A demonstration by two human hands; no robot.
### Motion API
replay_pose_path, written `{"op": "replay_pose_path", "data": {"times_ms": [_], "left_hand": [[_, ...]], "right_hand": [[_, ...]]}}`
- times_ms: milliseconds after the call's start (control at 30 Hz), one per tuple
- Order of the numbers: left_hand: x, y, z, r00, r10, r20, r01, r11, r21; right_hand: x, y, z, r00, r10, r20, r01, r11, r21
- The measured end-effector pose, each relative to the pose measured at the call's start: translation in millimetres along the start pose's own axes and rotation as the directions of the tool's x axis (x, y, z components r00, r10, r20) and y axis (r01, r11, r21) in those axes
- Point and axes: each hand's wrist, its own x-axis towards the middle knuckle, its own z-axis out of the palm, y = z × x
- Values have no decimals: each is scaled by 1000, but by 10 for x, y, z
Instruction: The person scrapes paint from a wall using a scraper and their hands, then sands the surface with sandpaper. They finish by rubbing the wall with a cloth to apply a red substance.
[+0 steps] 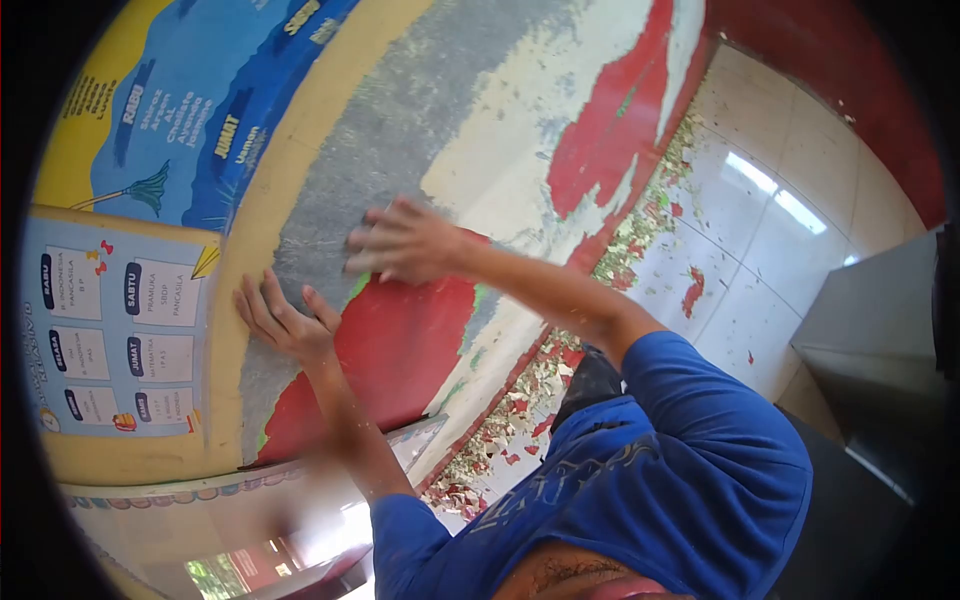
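My left hand [285,318] rests against the wall, fingers stretched out, at the border between the yellow paint [228,370] and a bare grey patch [325,225]. To its right, my right hand [405,245] lies over the grey patch at the upper edge of a red painted area [395,350]. Its fingers are spread and slightly smeared by motion. No tool shows in either hand, though what lies under the right palm is hidden. Thin green paint edges line parts of the red area, and cream paint [490,150] surrounds the grey farther along.
Paint flakes [650,230] litter the tiled floor [745,220] along the wall's base. A blue poster with names [180,110] and a schedule board [120,330] hang on the wall. A glossy board [230,530] is at lower left, and a grey metal-like box [870,330] stands at right.
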Motion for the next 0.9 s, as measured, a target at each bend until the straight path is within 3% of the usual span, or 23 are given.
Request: {"op": "replay_pose_path", "data": {"times_ms": [33, 100, 133, 167, 200, 267, 300, 333, 367, 400, 433, 467, 567, 633, 700, 733, 767, 833, 867, 900], "left_hand": [[-22, -22, -10, 1000, 9, -17, -10, 999, -48], [-49, -50, -14, 1000, 15, -3, -15, 998, -69], [-40, -44, -19, 999, 36, 1, -36, 994, -104], [-27, -27, -3, 998, 55, 3, -54, 987, -150], [-28, -24, 7, 999, 48, 13, -45, 985, -165], [-60, -55, -30, 998, 61, -9, -61, 981, -184], [-77, -50, -22, 999, 52, -12, -54, 982, -179], [-97, -60, -16, 999, 48, -11, -49, 981, -187], [-108, -81, -16, 999, 51, -8, -52, 979, -195], [-126, -82, -31, 998, 57, -9, -58, 980, -189], [-144, -76, -43, 999, 40, -10, -42, 982, -185], [-135, -83, -21, 999, 27, -19, -30, 982, -185], [-133, -92, 32, 995, 49, -82, -66, 974, -218], [-127, -96, 64, 993, 39, -115, -65, 971, -232], [-112, -103, 34, 992, 30, -125, -60, 968, -245], [-88, -91, 20, 992, 31, -119, -61, 964, -258], [-73, -80, 11, 993, 33, -113, -62, 962, -267], [-69, -68, -2, 996, 26, -89, -50, 960, -275], [-62, -72, 6, 995, 28, -94, -55, 955, -291], [-72, -89, 21, 996, 30, -79, -51, 961, -271]], "right_hand": [[59, 349, -110, 999, -1, 49, 5, 997, -75], [240, 1197, -467, 950, 99, -295, -190, 936, -295], [412, 1554, -641, 783, 429, -451, -519, 850, -91], [545, 1736, -892, 567, 588, -577, -632, 760, 154], [644, 1757, -1012, 568, 595, -568, -644, 752, 143], [888, 1690, -992, 434, 650, -624, -784, 614, 93], [887, 1630, -652, 585, 504, -636, -692, 718, -67], [953, 1001, -591, 712, 452, -537, -588, 802, -104], [876, 425, -559, 875, 458, -155, -483, 825, -293], [785, 120, -471, 979, 155, 134, -152, 988, -32], [698, 14, -241, 993, -118, 21, 119, 987, -111], [730, -27, -196, 919, -389, -66, 366, 902, -227], [798, 389, -326, 962, -259, -88, 238, 952, -194], [899, 838, -715, 984, -1, -177, -49, 960, -276], [999, 1358, -923, 924, 111, -365, -204, 953, -225], [1067, 1388, -1130, 875, 256, -411, -382, 886, -263], [1095, 1314, -1038, 881, 260, -395, -375, 893, -248], [1213, 1056, -763, 710, 428, -560, -525, 851, -16], [1219, 639, -613, 759, 461, -460, -529, 849, -21], [1154, 254, -393, 860, 354, -368, -424, 896, -129]]}}
